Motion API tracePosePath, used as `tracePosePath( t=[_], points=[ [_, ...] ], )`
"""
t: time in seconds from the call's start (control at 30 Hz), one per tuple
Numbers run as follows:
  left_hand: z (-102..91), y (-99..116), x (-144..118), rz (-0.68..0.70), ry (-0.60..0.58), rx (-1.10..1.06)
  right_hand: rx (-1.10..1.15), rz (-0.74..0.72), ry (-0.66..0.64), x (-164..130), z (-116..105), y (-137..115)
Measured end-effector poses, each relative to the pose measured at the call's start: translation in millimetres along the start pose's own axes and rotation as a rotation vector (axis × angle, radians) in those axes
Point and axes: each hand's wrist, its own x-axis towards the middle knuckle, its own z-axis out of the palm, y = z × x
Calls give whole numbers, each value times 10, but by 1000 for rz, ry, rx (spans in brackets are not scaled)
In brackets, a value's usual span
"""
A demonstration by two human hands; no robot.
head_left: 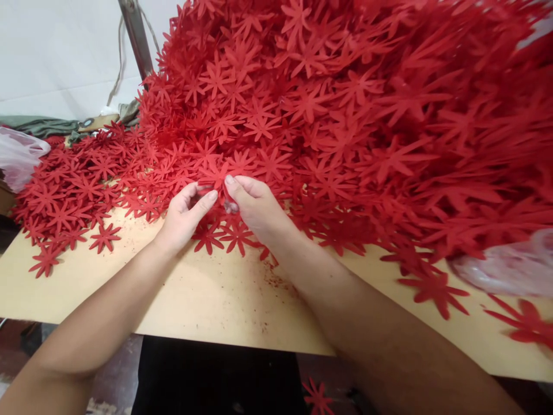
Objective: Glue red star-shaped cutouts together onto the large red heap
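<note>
So here we've got both forearms coming in from the bottom corners and meeting in the middle, bare, angled inward like a V. Our left hand [184, 212] sits palm-ish toward the right, thumb stretched out and its tip pressed up against a red flower [215, 176] cutout, the other fingers curled above it. Our right hand [253, 202] comes in knuckles up, wrist bent a bit, thumb and forefinger pinched together on the same flower from the other side. So both hands are clamped on that one piece, fingertips nearly touching each other.

The flower we're holding is right at the near edge of the pile [345, 115], just above the counter [207, 300], hard to separate from the ones behind it since they're all the same red. There seems to be something small and pale tucked under our right fingers, can't tell what.

The pile is huge, heaped high on the right and thinning to a flat scatter on the left. A clear plastic bag [510, 268] lies at the right, another [17, 155] at far left. One flower [318, 397] is down on the floor.
</note>
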Motion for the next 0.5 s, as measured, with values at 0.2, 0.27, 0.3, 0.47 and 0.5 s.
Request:
tracePosePath(
  t=[0.2,0.27,0.3,0.47,0.5],
  points=[
    [-16,20,45,-14,-6,-16,158,85,-10,20,-8,45],
    [-33,15,61,-3,20,-18,208,131,-11,18,-11,42],
    [-41,9,66,-1,32,-17,230,148,-5,15,-14,31],
    [-51,-48,63,3,85,55,258,169,67,9,-44,-17],
    [-46,-55,61,3,94,88,249,171,70,15,-53,-10]
  ],
)
